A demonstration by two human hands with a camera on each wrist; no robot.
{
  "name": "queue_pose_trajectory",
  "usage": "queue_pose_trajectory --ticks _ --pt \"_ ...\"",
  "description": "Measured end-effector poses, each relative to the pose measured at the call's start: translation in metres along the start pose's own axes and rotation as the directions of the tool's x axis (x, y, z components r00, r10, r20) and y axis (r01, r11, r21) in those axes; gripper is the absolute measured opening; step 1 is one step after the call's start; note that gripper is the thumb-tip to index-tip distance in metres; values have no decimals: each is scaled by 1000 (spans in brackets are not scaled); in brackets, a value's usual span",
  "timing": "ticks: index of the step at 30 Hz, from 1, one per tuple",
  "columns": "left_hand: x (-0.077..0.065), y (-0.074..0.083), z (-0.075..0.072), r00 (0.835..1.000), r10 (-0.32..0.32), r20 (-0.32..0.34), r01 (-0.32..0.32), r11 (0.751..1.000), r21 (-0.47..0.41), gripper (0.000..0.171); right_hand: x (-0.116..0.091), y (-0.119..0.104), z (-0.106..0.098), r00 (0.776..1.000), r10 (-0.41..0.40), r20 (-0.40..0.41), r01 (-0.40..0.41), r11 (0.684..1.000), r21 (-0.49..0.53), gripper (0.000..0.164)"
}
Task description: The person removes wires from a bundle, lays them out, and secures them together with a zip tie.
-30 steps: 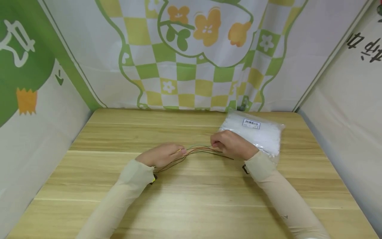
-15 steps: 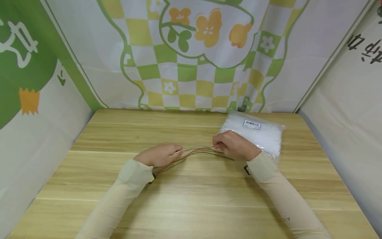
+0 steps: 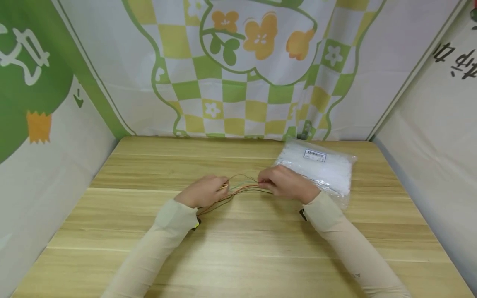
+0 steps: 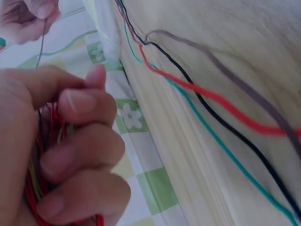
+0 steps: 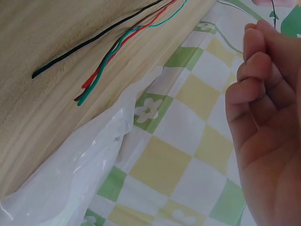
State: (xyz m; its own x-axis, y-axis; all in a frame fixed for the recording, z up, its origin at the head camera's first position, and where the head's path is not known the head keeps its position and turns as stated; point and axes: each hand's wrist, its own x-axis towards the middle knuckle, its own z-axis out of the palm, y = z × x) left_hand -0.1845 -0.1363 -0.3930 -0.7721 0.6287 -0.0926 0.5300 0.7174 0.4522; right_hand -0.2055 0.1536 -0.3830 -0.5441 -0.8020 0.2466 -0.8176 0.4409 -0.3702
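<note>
In the head view my left hand (image 3: pixel 205 191) grips a bundle of thin wires (image 3: pixel 244 187) over the middle of the table. Its fingers curl round red, yellowish and dark strands (image 4: pixel 52 127) in the palm. Thumb and fingertips of my right hand (image 5: pixel 270 99) pinch one thin dark wire (image 4: pixel 42 44), which runs across to the left hand and bows up slightly between them. Below the hands lie loose red (image 4: pixel 202 92), black (image 4: pixel 221 117), green (image 4: pixel 214 136) and brown (image 4: pixel 235 77) wires. Several cut wire ends (image 5: pixel 84 89) rest near the table surface beneath the right hand.
A clear plastic bag (image 3: pixel 331 169) of white contents, with a barcode label (image 3: pixel 314 155), lies behind the right hand at the back right. A wooden table (image 3: pixel 238 256) extends under everything. Printed cloth (image 3: pixel 246 95) hangs along its back edge, with more cloth at both sides.
My right hand has moved left, closer to the left hand, and the wire between them now arches up. The left hand has shifted slightly right. The bag stays put.
</note>
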Motion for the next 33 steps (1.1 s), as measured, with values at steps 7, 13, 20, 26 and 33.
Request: queue_pose_trajectory --ticks 7,13,20,26,33 --pt "-6 -4 -2 993 -112 -39 116 986 122 24 -5 -3 -2 999 -48 -12 48 999 -15 32" --pt "-8 0 -4 980 -194 -53 199 970 141 25 -5 -10 -5 995 -95 -27 95 995 -13 31" --pt "-7 1 -5 972 -222 -80 233 959 159 23 -5 -18 -4 991 -134 1 134 991 20 32" --pt "-13 -17 -6 1000 -13 -20 13 1000 -1 16 -14 -12 -10 998 -57 -17 58 998 13 35" --pt "-16 -21 -5 993 115 6 -113 985 -130 26 -22 10 -7 1000 -11 -27 11 1000 -4 36"
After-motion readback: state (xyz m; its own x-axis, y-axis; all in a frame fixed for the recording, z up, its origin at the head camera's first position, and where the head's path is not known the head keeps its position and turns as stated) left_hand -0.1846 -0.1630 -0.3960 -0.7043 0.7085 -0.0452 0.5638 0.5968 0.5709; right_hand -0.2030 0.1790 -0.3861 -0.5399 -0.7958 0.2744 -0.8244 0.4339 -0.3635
